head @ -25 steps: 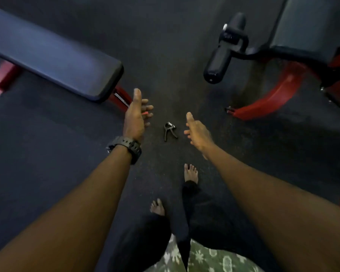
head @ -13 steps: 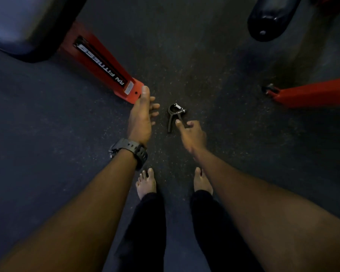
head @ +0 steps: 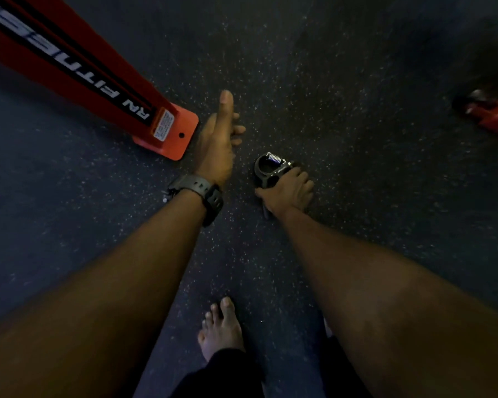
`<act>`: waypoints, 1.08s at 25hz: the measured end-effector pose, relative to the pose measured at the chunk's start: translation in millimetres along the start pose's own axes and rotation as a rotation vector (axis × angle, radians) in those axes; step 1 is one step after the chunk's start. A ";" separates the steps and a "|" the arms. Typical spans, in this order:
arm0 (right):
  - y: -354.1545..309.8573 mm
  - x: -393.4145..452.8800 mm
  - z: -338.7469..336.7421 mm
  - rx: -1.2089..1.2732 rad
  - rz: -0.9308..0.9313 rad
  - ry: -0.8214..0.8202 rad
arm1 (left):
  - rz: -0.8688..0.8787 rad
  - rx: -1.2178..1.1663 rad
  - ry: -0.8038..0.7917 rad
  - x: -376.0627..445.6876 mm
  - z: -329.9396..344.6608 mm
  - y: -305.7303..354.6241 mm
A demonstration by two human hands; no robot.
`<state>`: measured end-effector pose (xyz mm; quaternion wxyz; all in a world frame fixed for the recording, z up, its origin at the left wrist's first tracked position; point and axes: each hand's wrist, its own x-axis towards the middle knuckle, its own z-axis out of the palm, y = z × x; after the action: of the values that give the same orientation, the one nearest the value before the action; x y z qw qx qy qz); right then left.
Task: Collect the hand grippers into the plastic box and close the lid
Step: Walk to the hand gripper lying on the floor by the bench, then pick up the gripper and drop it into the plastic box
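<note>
A black hand gripper [head: 268, 168] with a silver spring lies on the dark speckled floor in the middle of the view. My right hand [head: 289, 192] is wrapped over its handles, so only the ring-shaped head and spring show above my fingers, and a handle tip pokes out below my wrist. My left hand [head: 217, 145], with a black watch on the wrist, hovers just left of the hand gripper with its thumb up, fingers loosely curled and nothing in it. No plastic box is in view.
The red foot of a gym bench frame [head: 167, 130] reaches the floor just left of my left hand. Another red machine foot [head: 489, 113] sits at the right edge. My bare foot [head: 222, 328] stands below on the rubber floor.
The view has dropped closer to the floor. My right hand went from touching the hand gripper with one finger to closing over its handles. My left hand stayed beside it.
</note>
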<state>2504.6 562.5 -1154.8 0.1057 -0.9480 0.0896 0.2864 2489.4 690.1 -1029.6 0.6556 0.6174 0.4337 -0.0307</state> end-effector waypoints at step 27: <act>111.3 -528.8 -930.5 1.304 -0.335 0.792 | 0.838 -0.112 -0.691 -631.6 128.5 727.1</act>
<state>2533.0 279.1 -117.2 0.6435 -0.7269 0.1265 -0.2038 2583.5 441.3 -95.1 0.7479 0.6555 -0.0890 0.0554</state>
